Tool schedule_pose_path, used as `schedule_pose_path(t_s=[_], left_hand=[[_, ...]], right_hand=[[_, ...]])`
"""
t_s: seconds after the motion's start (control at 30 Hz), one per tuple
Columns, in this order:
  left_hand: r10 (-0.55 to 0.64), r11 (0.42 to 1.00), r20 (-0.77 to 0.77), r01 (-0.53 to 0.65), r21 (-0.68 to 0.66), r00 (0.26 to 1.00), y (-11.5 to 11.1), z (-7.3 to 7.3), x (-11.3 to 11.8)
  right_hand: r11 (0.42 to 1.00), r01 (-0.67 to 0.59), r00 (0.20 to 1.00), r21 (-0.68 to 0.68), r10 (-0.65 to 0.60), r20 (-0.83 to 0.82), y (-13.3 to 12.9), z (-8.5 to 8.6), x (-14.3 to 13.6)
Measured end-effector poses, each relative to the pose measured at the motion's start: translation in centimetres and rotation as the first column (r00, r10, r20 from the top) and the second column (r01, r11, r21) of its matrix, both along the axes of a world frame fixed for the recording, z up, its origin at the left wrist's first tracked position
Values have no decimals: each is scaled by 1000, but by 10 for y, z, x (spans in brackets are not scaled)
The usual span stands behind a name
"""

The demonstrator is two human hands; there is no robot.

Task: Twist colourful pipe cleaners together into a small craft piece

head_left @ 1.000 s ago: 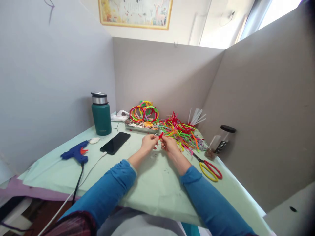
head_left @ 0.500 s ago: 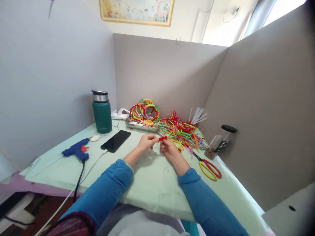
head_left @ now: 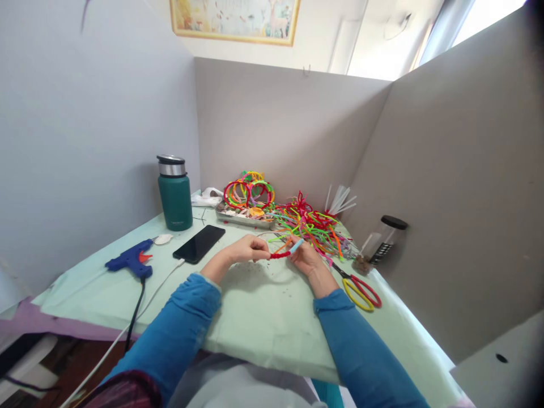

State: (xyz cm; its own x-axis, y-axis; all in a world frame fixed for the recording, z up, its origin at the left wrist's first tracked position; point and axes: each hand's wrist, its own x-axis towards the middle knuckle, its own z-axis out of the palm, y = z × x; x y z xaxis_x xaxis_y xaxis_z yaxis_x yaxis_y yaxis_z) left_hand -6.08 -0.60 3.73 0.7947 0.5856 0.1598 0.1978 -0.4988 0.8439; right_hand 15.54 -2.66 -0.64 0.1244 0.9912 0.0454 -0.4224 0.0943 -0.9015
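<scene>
A curved band wrapped in fuzzy pipe cleaner spans the gap between my hands, with a red stretch [head_left: 279,255] and a light blue stretch [head_left: 296,246]. The fingers of my left hand [head_left: 249,249] pinch its red end. My right hand [head_left: 307,262] is closed round the band where red meets blue. Behind the fingers runs a thin pale arc; whether it belongs to the band I cannot tell. Just beyond my right hand lies a heap of colourful pipe cleaners [head_left: 317,222], and scissors [head_left: 361,290] with red and yellow handles rest to its right.
On the left are a blue glue gun [head_left: 131,258], a black phone [head_left: 199,244] on a white cable and a green bottle [head_left: 175,198]. A metal tray [head_left: 244,220] with coloured hoops [head_left: 250,192] stands at the back. A clear jar [head_left: 382,241] leans by the right partition [head_left: 459,187].
My hands have moved apart, the left one to the left and the right one slightly right. More of the red stretch shows, and the light blue stretch has turned up into clear view.
</scene>
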Motion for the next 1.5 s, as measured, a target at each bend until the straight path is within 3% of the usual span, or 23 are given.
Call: schedule_pose_path(t_s=[0.13,0.23,0.3,0.4,0.5,0.6,0.77,0.97,1.07,1.23,1.3,1.37,1.47,1.5], left_hand=[[-29,992,-82,39,118,996,-3,1,0],[16,981,-145,12,193,989,-6,0,1],[59,966,-167,-14,257,984,-7,-3,3],[142,915,-181,-60,398,973,-8,-11,9],[279,869,-162,-177,462,947,-9,-20,17],[378,820,-115,-275,502,919,-9,-28,24],[469,780,-93,-362,511,878,-4,-29,27],[571,789,61,-568,235,819,9,-19,25],[647,742,137,-661,110,750,14,-20,27],[630,743,157,-649,164,760,16,-27,29],[621,741,160,-642,198,767,16,-28,29],[609,742,161,-630,231,777,14,-28,28],[590,753,156,-610,246,792,13,-30,29],[588,754,156,-607,249,794,13,-32,29]], right_hand=[[1000,-5,999,2,5,-52,-4,3,10],[999,9,999,31,-10,46,-5,4,14],[991,85,974,101,-105,203,-5,5,13],[921,243,831,305,-360,424,-7,11,4],[837,280,737,470,-501,454,-14,21,-12],[866,163,787,472,-403,468,-25,30,-29],[859,52,828,509,-322,459,-41,38,-54],[865,-68,852,498,-209,480,-52,45,-60],[890,-135,854,435,-119,507,-53,47,-53],[929,-262,856,260,99,508,-45,36,-45],[952,-214,904,218,108,414,-36,27,-42],[978,-59,948,202,-8,317,-27,17,-40],[978,104,935,178,-157,318,-17,5,-37],[981,98,925,168,-152,347,-15,3,-38]])
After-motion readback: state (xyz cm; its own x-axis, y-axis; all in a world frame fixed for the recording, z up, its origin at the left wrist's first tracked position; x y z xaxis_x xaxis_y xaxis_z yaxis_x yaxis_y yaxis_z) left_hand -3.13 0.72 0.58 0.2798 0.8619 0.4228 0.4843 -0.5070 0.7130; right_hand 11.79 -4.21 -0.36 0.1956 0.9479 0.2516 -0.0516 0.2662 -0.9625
